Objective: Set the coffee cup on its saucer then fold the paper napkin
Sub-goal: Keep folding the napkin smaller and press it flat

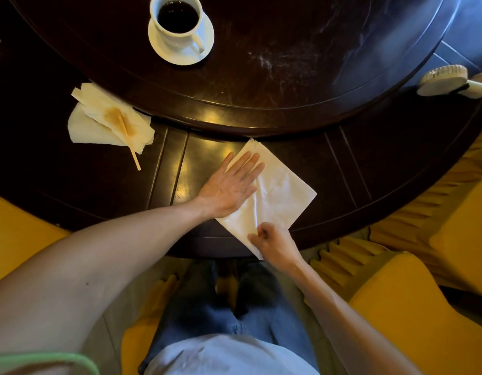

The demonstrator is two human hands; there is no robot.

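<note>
Cups: 1 white coffee cup [176,16] is sitting on 1 white saucer [181,37] on the raised round centre of the dark surface [275,63], its handle pointing toward the person; dark liquid is filling it nearly to the rim.
Napkins: 1 clean paper napkin [272,196] is lying flat on the outer ring of the surface, right at the near edge; it is showing a crease running lengthwise. Well to its left, 1 pile of used tissues [107,120] is lying crumpled and stained brown.
Sticks: 1 wooden stirrer [129,140] is resting across that pile, its lower end reaching onto the bare wood.
Hands: 2. The left hand [231,185] is pressing flat, fingers spread wide, on the napkin's left part. The right hand [272,242] is pinching the napkin's near corner, its grip narrow and closed on the paper.
Hidden or cut off: the cup's far rim is running out of the top of the frame; the napkin's near corner is sitting under the right hand; how many layers the napkin has is hard to tell.
Around: 1 pale handheld fan [448,81] is lying at the right edge of the surface, partly cropped. Yellow chair covers [413,307] are flanking the person's lap. Nothing is lying between the cup and the napkin.
</note>
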